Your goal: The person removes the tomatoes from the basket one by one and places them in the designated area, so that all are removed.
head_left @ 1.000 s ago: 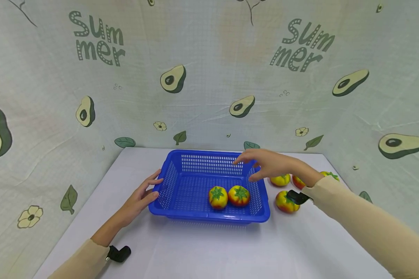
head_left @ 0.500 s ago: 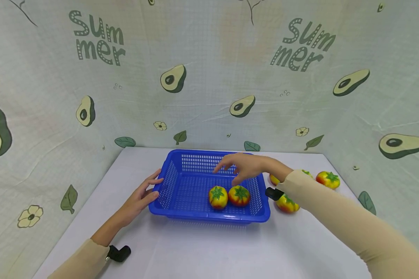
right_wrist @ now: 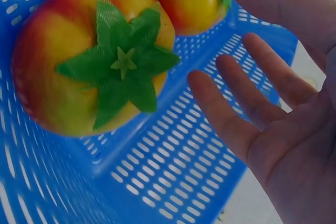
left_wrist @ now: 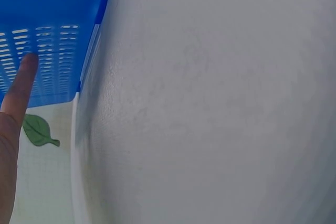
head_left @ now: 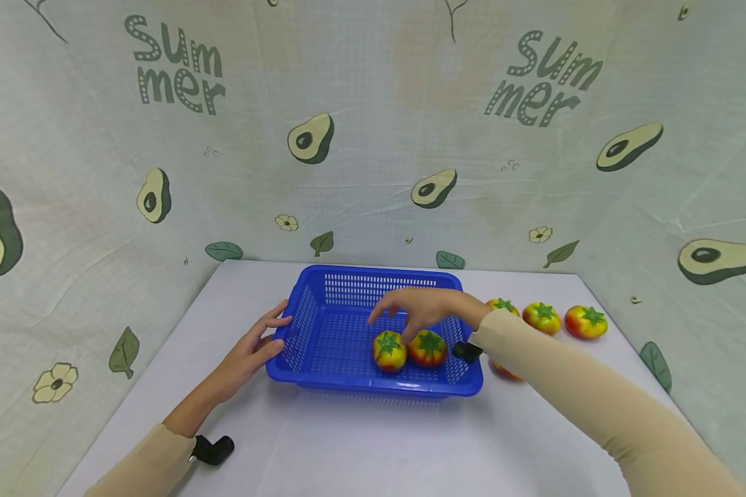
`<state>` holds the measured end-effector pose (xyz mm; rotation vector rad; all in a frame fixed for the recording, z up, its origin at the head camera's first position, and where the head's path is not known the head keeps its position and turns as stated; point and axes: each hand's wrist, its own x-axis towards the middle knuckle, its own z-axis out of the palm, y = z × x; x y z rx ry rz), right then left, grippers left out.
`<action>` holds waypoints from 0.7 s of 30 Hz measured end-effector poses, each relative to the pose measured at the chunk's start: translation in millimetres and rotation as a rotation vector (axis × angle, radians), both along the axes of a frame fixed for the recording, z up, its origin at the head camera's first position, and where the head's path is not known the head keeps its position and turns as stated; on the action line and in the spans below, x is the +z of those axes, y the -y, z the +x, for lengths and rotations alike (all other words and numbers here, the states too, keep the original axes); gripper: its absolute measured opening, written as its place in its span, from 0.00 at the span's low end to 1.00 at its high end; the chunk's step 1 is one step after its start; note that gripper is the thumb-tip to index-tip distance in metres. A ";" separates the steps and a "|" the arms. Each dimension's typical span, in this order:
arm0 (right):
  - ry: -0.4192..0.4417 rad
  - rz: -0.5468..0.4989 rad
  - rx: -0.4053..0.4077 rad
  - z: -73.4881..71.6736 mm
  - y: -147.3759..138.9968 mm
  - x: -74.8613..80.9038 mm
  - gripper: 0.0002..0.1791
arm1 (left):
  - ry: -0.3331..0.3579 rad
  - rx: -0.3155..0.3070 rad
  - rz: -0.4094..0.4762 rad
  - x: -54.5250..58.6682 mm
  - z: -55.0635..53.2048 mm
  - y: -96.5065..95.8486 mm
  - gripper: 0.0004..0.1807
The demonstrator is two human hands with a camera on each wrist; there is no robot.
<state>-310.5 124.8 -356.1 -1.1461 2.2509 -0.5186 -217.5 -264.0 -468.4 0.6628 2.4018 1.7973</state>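
Observation:
A blue plastic basket (head_left: pixel 373 383) stands on the white table and holds two red-and-yellow tomatoes with green star-shaped tops. My left hand (head_left: pixel 245 359) rests on the basket's left rim with its fingers extended; in the left wrist view one finger (left_wrist: pixel 22 85) lies against the slotted wall. Over the basket hovers my right hand (head_left: pixel 419 308), fingers spread and loosely bent, with nothing in its grasp. Its thumb is near the left tomato (head_left: pixel 388 352), but whether they touch I cannot tell. The right tomato (head_left: pixel 427 349) sits below the palm and fills much of the right wrist view.
Several more tomatoes lie on the table right of the basket, among them a yellow one (head_left: pixel 542 317) and a redder one (head_left: pixel 586 322). My right sleeve (head_left: pixel 571 379) partly covers another tomato (head_left: pixel 506 371). A printed cloth (head_left: pixel 373 138) surrounds the table at the back and sides.
My right hand has moved left and slightly down, from the basket's right rim to above the two tomatoes. The left hand and the basket have stayed put.

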 end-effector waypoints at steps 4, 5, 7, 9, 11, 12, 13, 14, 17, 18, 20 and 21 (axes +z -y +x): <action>0.014 0.034 -0.008 0.0 4.0 -5.8 0.33 | -0.001 -0.002 -0.002 -0.6 -0.6 0.7 0.24; 0.016 0.043 -0.010 0.1 5.0 -7.2 0.33 | -0.001 -0.003 -0.001 -0.6 -0.8 0.8 0.24; 0.022 0.058 -0.013 0.9 6.6 -9.5 0.33 | 0.000 -0.008 0.004 -0.6 -1.3 0.9 0.24; 0.024 0.074 -0.018 1.6 8.1 -12.0 0.32 | 0.004 -0.010 0.009 -0.7 -1.8 1.0 0.23; 0.022 0.087 -0.016 2.5 9.9 -14.1 0.32 | 0.003 -0.012 0.010 -1.0 -2.2 1.1 0.23; 0.019 0.093 -0.014 2.8 10.7 -15.1 0.31 | 0.003 -0.014 0.010 -1.2 -2.3 1.1 0.23; 0.015 0.097 -0.012 3.0 11.5 -16.3 0.31 | 0.003 -0.014 0.009 -1.3 -2.3 1.1 0.23; 0.013 0.105 -0.011 3.3 12.3 -17.5 0.31 | 0.002 -0.014 0.007 -1.5 -2.4 1.1 0.23; -0.004 0.113 -0.005 3.0 14.8 -20.7 0.29 | -0.004 -0.011 0.002 -1.3 -2.2 0.9 0.24; -0.008 0.114 0.000 3.0 15.7 -21.6 0.29 | -0.006 -0.011 -0.001 -1.2 -2.0 1.0 0.24; -0.013 0.118 0.000 3.1 17.5 -23.4 0.28 | -0.006 -0.008 -0.002 -0.9 -1.4 1.0 0.24; -0.019 0.121 0.000 3.0 18.4 -24.6 0.28 | -0.004 -0.008 0.000 -0.5 -1.0 0.9 0.24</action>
